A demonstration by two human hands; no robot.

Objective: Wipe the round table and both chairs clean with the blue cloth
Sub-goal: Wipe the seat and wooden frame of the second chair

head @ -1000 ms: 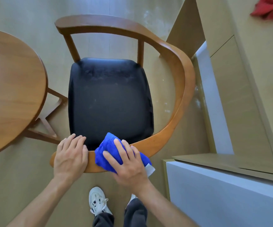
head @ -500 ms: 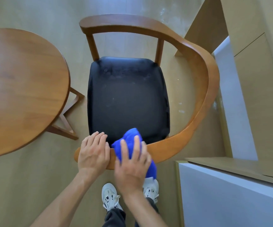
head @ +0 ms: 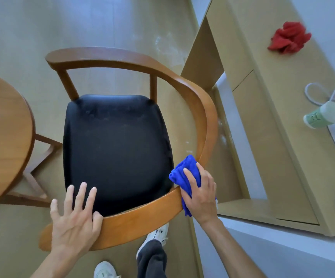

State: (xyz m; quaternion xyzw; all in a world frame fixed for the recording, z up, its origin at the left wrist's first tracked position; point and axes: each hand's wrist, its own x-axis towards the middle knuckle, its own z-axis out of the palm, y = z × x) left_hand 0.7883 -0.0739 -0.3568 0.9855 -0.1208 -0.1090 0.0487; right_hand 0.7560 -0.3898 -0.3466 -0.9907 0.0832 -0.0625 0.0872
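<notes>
Two hands work at one chair (head: 206, 117), seen from above. At far left, part of the round table (head: 4, 141) shows, its edge just beside the black seat (head: 116, 149), with its wooden legs (head: 42, 155) splayed below on the floor (head: 22, 37).

The chair stands with its curved wooden rail running from the far left corner, round the right side, and back along the near edge; its open side faces the table. The left hand (head: 74, 221) rests flat on the near end of the rail, fingers straight and spread wide over the seat's edge, gripping nothing.

Further right, the right hand (head: 201, 195) presses the blue cloth (head: 184, 175) against the rail where it bends toward the near edge. The cloth is bunched, its long axis running along the rail, one end poking up and away from the person, the other hanging below the wrist. Fingers lie over it, slightly curled.

Below, white shoes (head: 104, 270) and a dark trouser leg (head: 152, 259) show.

On the pale unit (head: 263, 97) at right lie a crumpled red cloth (head: 289, 38) and a white cord (head: 319, 95).
</notes>
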